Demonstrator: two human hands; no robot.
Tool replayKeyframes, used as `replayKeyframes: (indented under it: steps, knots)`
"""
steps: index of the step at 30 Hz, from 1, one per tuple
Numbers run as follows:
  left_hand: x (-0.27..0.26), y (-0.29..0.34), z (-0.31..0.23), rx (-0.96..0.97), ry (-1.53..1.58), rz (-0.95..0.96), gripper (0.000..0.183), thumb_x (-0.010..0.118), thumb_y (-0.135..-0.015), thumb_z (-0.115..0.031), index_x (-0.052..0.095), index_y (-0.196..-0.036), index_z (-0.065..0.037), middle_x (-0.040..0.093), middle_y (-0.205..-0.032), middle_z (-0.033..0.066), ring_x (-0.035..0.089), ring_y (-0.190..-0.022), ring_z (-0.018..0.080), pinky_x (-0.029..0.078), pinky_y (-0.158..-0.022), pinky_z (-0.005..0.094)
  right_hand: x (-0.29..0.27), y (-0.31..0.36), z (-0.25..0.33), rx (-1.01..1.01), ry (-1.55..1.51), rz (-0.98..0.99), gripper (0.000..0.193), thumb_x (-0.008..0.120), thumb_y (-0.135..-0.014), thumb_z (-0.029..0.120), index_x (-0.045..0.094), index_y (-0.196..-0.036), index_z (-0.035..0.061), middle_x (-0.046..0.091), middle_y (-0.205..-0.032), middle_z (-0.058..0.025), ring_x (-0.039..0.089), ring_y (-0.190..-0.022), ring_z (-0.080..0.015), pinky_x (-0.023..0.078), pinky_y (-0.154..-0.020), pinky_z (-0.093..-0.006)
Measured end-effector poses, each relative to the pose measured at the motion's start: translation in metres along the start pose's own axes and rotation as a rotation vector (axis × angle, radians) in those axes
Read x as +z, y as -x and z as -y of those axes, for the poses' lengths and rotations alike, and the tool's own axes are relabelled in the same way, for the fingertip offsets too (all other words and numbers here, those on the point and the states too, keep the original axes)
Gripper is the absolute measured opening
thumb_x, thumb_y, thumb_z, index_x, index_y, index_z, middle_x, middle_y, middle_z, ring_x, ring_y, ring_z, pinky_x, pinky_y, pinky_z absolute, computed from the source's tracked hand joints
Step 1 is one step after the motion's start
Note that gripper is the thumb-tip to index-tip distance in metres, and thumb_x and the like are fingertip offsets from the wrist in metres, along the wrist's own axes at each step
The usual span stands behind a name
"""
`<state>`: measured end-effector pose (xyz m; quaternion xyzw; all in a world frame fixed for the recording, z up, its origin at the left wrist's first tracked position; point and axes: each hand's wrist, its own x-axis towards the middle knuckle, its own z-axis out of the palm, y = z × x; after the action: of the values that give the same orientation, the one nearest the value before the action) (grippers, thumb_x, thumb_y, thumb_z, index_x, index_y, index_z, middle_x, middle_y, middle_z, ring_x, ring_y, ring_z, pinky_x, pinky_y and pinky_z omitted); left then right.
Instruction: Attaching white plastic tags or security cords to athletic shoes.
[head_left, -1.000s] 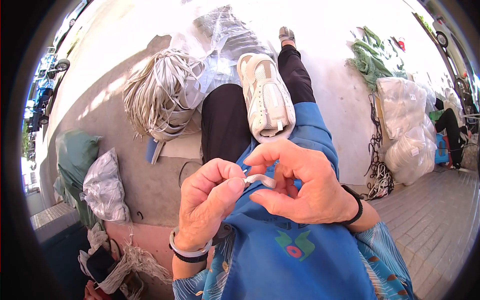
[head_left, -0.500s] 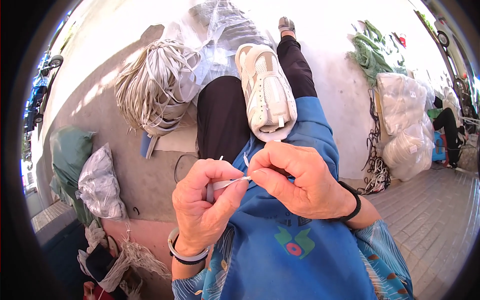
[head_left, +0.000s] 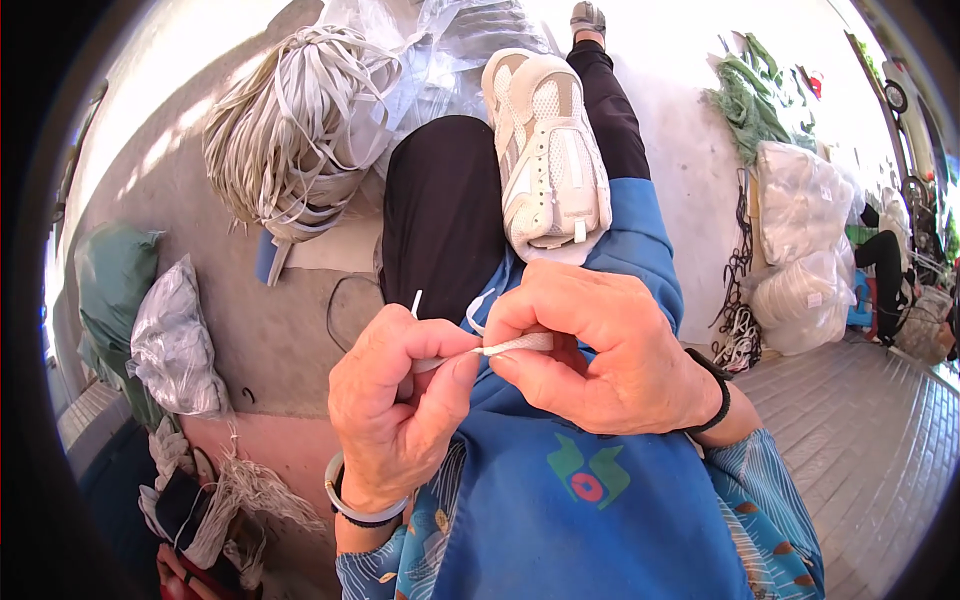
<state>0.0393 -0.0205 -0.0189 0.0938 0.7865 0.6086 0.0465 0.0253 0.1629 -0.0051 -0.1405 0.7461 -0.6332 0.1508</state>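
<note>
Above my blue apron [head_left: 500,520], my left hand [head_left: 395,400] and my right hand [head_left: 605,345] meet fingertip to fingertip. Each pinches a flat white shoelace [head_left: 525,343] between thumb and forefinger. One stretch of it runs into my right hand, another lies in my left palm. Thin white lace tips poke up above the fingers. Just beyond the hands, a beige and white sneaker [head_left: 552,180] rests on my lap against the thigh, its heel toward me. Its eyelets carry no visible lace. What the curled fingers hide, I cannot make out.
A large bundle of pale laces [head_left: 300,130] stands left of my knee, near clear plastic bags [head_left: 450,50]. Farther left are a green sack [head_left: 112,280] and a grey plastic-wrapped bundle [head_left: 180,350]. Wrapped white packs [head_left: 800,210], dark cords [head_left: 738,270] and another person's leg [head_left: 880,275] are at right.
More of the shoelace now shows between the fingers of my right hand. Both hands keep pinching at nearly the same spot. The sneaker and the lace bundle sit higher in the picture.
</note>
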Motion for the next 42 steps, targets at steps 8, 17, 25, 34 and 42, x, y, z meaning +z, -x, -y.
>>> replayKeyframes:
  steps: [8,17,25,34,42]
  knots:
    - [-0.007,0.0,0.001,-0.343,0.485,0.063,0.005,0.059,-0.085,-0.003,0.058,-0.085,0.003,0.046,-0.072,-0.0046,0.035,-0.059,0.0003,0.026,-0.05,0.0171,0.001,-0.01,-0.001,0.002,0.03,-0.005,0.007,0.06,-0.076,-0.001,0.058,-0.082,0.0014,0.053,-0.072,-0.0063,0.048,-0.051,-0.0129,0.037,-0.045,-0.0258]
    - [-0.012,-0.005,0.001,-0.435,0.653,0.128,0.006,0.061,-0.084,-0.002,0.057,-0.088,0.001,0.05,-0.076,-0.0036,0.038,-0.064,0.001,0.029,-0.056,0.0158,0.002,-0.015,-0.005,0.045,-0.014,0.036,0.002,0.058,-0.078,0.002,0.057,-0.079,0.0004,0.052,-0.066,-0.0052,0.048,-0.052,-0.0118,0.036,-0.046,-0.0259]
    - [-0.01,-0.002,0.003,-0.46,0.67,-0.02,0.005,0.061,-0.083,0.0,0.058,-0.087,0.001,0.053,-0.077,-0.0027,0.04,-0.064,0.0004,0.03,-0.055,0.0156,0.013,-0.016,-0.002,-0.1,0.132,-0.301,0.021,0.066,-0.066,-0.006,0.063,-0.085,0.0018,0.054,-0.08,-0.0045,0.044,-0.052,-0.004,0.035,-0.045,-0.0186]
    - [-0.004,-0.003,0.0,-0.287,0.441,-0.063,0.006,0.063,-0.082,0.0,0.058,-0.085,0.001,0.051,-0.07,-0.004,0.038,-0.057,-0.0005,0.028,-0.05,0.0156,0.018,-0.013,-0.006,-0.267,0.316,-0.256,0.021,0.069,-0.063,-0.007,0.064,-0.081,0.0033,0.056,-0.079,-0.0057,0.048,-0.051,-0.0071,0.037,-0.041,-0.0207]
    - [-0.001,0.0,0.004,-0.146,0.265,-0.092,0.008,0.065,-0.078,0.003,0.059,-0.082,0.0,0.048,-0.066,-0.0039,0.037,-0.052,-0.0008,0.025,-0.045,0.0165,0.021,-0.012,-0.004,-0.274,0.354,-0.274,0.019,0.068,-0.063,-0.007,0.063,-0.078,0.0034,0.056,-0.076,-0.0053,0.049,-0.051,-0.0084,0.04,-0.042,-0.0215]
